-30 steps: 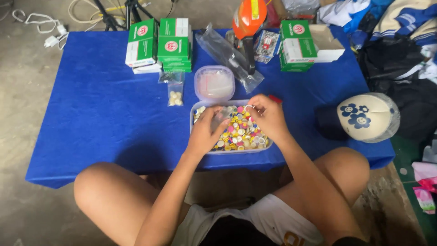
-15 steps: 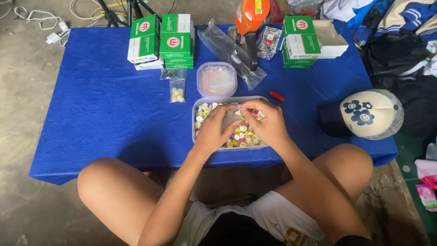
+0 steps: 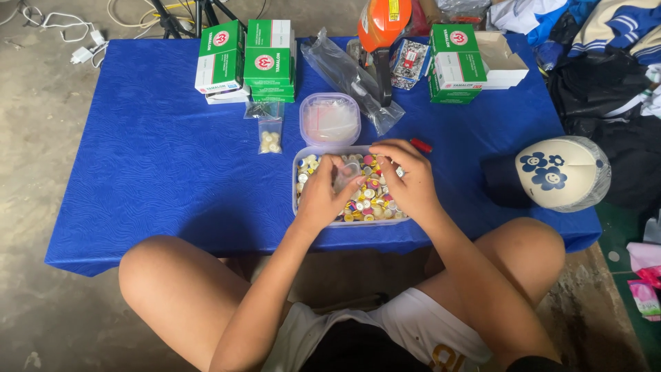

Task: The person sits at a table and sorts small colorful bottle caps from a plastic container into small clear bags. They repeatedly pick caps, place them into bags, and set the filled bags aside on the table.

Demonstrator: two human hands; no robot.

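A clear rectangular tray (image 3: 300,204) full of small colourful caps sits on the blue table (image 3: 158,172) in front of me. Both hands hover over it. My left hand (image 3: 320,196) grips a small clear plastic bag (image 3: 346,176) above the caps. My right hand (image 3: 407,180) is curled beside the bag. Its fingertips are pinched near the bag's top, and whatever is between them is hidden.
Behind the tray stands a clear lidded tub (image 3: 329,120), with a small filled bag (image 3: 269,140) to its left. Green and white boxes (image 3: 248,58) are stacked at the back, with more boxes (image 3: 456,62) on the right. A red piece (image 3: 421,145) and a flower-print cap (image 3: 561,172) lie on the right.
Both hands have stayed over the tray, with the fingers shifting slightly around the small bag. The view has tilted a little.
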